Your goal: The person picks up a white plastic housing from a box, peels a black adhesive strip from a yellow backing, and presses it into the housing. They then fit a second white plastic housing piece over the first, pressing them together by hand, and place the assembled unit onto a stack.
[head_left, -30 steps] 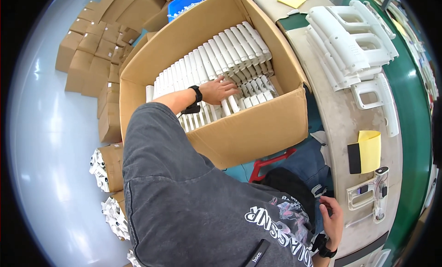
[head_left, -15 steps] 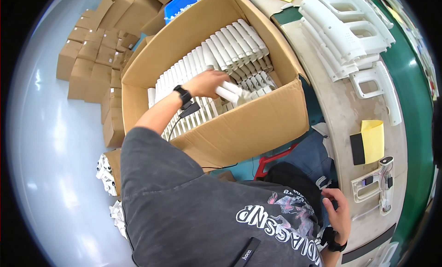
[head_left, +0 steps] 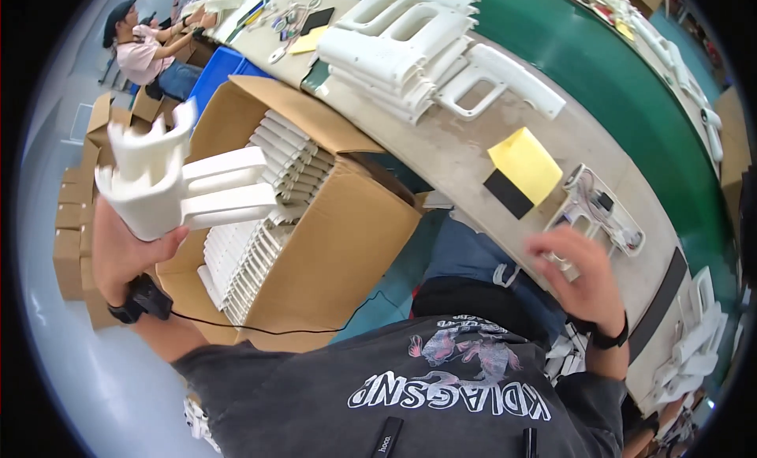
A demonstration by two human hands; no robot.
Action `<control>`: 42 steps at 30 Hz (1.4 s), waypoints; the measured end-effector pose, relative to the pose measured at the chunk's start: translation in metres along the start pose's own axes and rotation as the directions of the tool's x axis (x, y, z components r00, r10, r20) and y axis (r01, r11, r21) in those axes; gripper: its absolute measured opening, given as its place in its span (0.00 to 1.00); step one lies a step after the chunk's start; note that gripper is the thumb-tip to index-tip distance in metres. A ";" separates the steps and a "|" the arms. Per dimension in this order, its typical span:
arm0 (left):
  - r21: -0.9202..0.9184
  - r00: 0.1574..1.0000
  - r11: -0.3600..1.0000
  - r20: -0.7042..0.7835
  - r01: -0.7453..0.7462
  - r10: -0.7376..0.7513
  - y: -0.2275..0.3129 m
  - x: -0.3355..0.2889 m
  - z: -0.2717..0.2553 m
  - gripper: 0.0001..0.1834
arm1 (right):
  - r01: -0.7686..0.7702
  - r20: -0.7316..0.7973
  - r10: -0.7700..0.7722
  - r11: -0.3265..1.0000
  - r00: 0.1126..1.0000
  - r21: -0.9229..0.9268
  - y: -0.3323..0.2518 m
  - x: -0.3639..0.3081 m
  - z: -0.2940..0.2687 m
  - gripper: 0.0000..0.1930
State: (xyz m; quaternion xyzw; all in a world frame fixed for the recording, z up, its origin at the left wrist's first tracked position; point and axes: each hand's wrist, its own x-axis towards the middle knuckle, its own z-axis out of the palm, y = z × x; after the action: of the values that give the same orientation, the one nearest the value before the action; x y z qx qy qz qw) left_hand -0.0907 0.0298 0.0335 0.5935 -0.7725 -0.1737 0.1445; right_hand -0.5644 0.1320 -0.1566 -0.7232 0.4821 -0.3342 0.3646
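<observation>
L hand (head_left: 130, 249) grips white plastic parts (head_left: 177, 186) above the cardboard box (head_left: 347, 237), R hand (head_left: 579, 272) spread open beside bench assy (head_left: 599, 209); loose bundle could slip back into box.

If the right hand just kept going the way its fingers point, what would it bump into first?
The right hand reaches up toward the bench. Going straight on, it would likely first meet the small white tray with wires lying on the workbench, just beyond its fingertips, though depth is hard to judge.

Right hand (head_left: 579, 280): blurred, so your fingers' grip cannot be told.
White plastic parts (head_left: 177, 194): blurred edges (upper prong smeared).
Cardboard box (head_left: 347, 237): your arm hides its near-left corner.
</observation>
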 end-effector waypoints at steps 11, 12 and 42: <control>-0.105 0.254 0.772 0.909 -0.627 0.330 0.223 0.200 0.114 0.44 | 0.199 0.004 -0.527 0.313 0.850 -0.929 -0.065 0.091 -0.053 0.46; -0.311 0.167 0.760 0.862 -0.570 0.478 0.219 0.203 0.127 0.48 | 0.196 -0.018 -0.443 0.430 0.896 -0.881 -0.057 0.094 -0.058 0.47; -0.380 0.966 0.924 0.228 -0.029 0.125 -0.055 0.085 0.057 0.25 | -0.396 -0.316 0.260 0.756 0.912 -0.521 0.149 0.166 -0.064 0.42</control>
State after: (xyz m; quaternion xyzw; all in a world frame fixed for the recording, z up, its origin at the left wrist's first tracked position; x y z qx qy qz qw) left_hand -0.0890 -0.0597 -0.0408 0.4976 -0.7601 -0.3846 0.1637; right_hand -0.6339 -0.0773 -0.2287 -0.6600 0.7177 -0.1831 0.1256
